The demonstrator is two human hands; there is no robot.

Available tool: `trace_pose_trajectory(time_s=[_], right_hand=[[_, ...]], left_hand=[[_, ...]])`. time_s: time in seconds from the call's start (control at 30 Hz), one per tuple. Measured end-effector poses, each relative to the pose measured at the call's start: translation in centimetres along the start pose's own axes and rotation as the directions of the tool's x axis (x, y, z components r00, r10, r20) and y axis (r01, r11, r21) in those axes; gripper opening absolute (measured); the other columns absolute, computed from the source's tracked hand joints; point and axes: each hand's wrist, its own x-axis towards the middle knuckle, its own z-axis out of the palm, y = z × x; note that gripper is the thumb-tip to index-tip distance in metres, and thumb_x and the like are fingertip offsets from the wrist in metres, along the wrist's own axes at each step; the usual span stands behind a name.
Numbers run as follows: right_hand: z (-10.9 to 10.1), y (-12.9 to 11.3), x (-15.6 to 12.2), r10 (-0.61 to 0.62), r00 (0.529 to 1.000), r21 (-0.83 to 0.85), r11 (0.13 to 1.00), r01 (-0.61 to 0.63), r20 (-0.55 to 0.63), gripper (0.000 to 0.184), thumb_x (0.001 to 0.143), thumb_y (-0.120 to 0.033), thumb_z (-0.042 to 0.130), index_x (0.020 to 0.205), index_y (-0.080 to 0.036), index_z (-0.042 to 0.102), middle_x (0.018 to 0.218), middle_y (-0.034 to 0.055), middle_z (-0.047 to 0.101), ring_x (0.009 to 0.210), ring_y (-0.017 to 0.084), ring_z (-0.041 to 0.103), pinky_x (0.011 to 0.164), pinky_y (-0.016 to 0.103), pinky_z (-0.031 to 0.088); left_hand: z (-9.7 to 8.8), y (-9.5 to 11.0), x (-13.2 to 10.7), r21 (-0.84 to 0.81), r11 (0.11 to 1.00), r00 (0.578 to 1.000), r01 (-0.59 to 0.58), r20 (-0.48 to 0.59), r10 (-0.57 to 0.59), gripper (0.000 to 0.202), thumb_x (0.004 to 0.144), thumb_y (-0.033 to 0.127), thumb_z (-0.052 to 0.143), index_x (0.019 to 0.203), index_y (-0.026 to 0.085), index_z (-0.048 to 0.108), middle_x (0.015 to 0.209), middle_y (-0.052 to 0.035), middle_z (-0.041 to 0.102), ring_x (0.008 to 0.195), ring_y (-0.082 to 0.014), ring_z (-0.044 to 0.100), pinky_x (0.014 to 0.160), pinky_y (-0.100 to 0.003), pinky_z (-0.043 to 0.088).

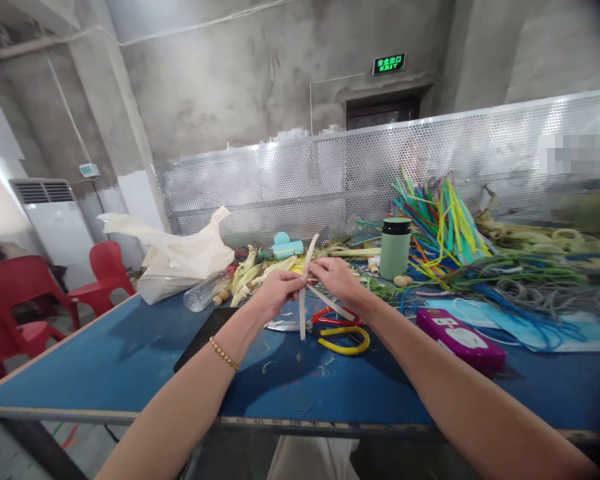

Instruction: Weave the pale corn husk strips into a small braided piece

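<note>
Pale flat strips (303,319), which look like dried plant leaf or straw, cross each other between my two hands above the table. My left hand (281,288) pinches them from the left, fingers closed. My right hand (336,275) grips them at the crossing from the right, its fingers closed too. One strip stands up above the fingers and hangs down below; another slants to the lower right. Just beneath lies a pair of scissors (344,341) with one red and one yellow handle, blades pointing left. Fingertips partly hide the crossing.
On the blue table (115,367) are a dark flat tablet-like object (205,337), a clear bottle (204,293), a white plastic bag (185,257), corn husks (247,277), a green flask (395,250), a purple box (460,339), colourful strips (447,220) and tangled cords (520,270).
</note>
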Motion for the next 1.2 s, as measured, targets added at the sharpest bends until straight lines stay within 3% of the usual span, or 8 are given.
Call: trace_pose_trajectory(time_s=[0.2,0.37,0.7,0.93,1.0,1.07,1.13,1.2], right_hand=[[-1.1,0.1,0.1,-0.123,0.989,-0.320,0.936,0.144,0.086,0.025,0.081,-0.025,0.050,0.064,-0.015,0.067,0.062,0.0032,0.062,0.058,0.013,0.049,0.056,0.026,0.030],[-1.3,-0.6,-0.4,-0.125,0.986,-0.381,0.911,0.158,0.109,0.016,0.077,-0.021,0.055,0.071,-0.013,0.067,0.063,0.0018,0.061,0.058,0.011,0.048,0.057,0.024,0.030],[-1.0,-0.1,-0.2,-0.173,0.976,-0.465,0.859,0.216,0.133,0.016,0.082,-0.022,0.053,0.075,-0.014,0.065,0.071,0.0029,0.064,0.067,0.012,0.051,0.062,0.024,0.030],[-1.2,0.3,-0.2,-0.150,0.971,-0.552,0.802,0.229,0.184,0.019,0.083,-0.026,0.053,0.073,-0.017,0.066,0.072,0.0027,0.065,0.066,0.013,0.051,0.061,0.025,0.029],[-1.5,0.4,-0.2,-0.197,0.970,-0.601,0.762,0.242,0.141,0.018,0.083,-0.029,0.055,0.077,-0.018,0.068,0.080,0.0049,0.067,0.074,0.016,0.054,0.066,0.026,0.031],[-1.9,0.4,-0.1,-0.286,0.958,-0.656,0.724,0.215,-0.001,0.018,0.084,-0.030,0.055,0.083,-0.018,0.069,0.089,0.0077,0.067,0.085,0.019,0.054,0.073,0.029,0.032],[-2.1,0.0,-0.1,-0.363,0.920,-0.676,0.716,0.174,-0.148,0.018,0.085,-0.028,0.053,0.084,-0.018,0.068,0.091,0.0089,0.066,0.089,0.021,0.054,0.077,0.031,0.032],[-1.9,-0.5,-0.2,-0.410,0.889,-0.649,0.736,0.192,-0.202,0.018,0.086,-0.024,0.051,0.082,-0.016,0.067,0.086,0.0082,0.066,0.084,0.019,0.055,0.076,0.030,0.033]], left_hand=[[-1.1,0.2,0.2,-0.025,0.999,0.999,0.031,-0.033,-0.032,0.030,0.058,0.036,0.079,0.063,0.010,0.064,0.052,0.0006,0.049,0.048,-0.0066,0.039,0.050,-0.024,0.025],[-1.1,0.5,0.1,0.001,0.998,0.998,0.066,-0.001,-0.066,0.029,0.056,0.032,0.079,0.062,0.010,0.062,0.054,0.0000,0.052,0.048,-0.0063,0.041,0.051,-0.024,0.026],[-1.3,0.6,0.1,0.133,0.990,0.999,0.049,-0.010,-0.049,0.023,0.058,0.029,0.074,0.058,0.010,0.061,0.052,0.0009,0.049,0.047,-0.0065,0.038,0.048,-0.026,0.022],[-1.6,0.0,0.3,0.104,0.993,0.998,0.063,-0.006,-0.063,0.026,0.058,0.031,0.077,0.059,0.010,0.062,0.053,0.0008,0.049,0.048,-0.0062,0.039,0.048,-0.024,0.025],[-1.7,-0.3,0.5,0.040,0.996,0.996,0.085,-0.022,-0.084,0.026,0.058,0.031,0.078,0.061,0.010,0.063,0.055,0.0004,0.050,0.048,-0.0062,0.040,0.048,-0.024,0.026],[-1.8,-0.4,0.7,-0.046,0.996,0.993,0.081,-0.085,-0.085,0.026,0.057,0.030,0.080,0.063,0.010,0.064,0.057,0.0008,0.051,0.048,-0.0055,0.039,0.047,-0.023,0.025],[-1.9,-0.4,0.9,-0.141,0.989,0.984,0.047,-0.165,-0.070,0.025,0.055,0.026,0.081,0.064,0.010,0.065,0.057,0.0019,0.049,0.047,-0.0045,0.039,0.045,-0.021,0.025],[-1.8,-0.2,1.1,-0.238,0.971,0.973,0.019,-0.217,-0.072,0.023,0.054,0.022,0.081,0.064,0.010,0.064,0.055,0.0030,0.048,0.047,-0.0042,0.039,0.045,-0.020,0.026]])
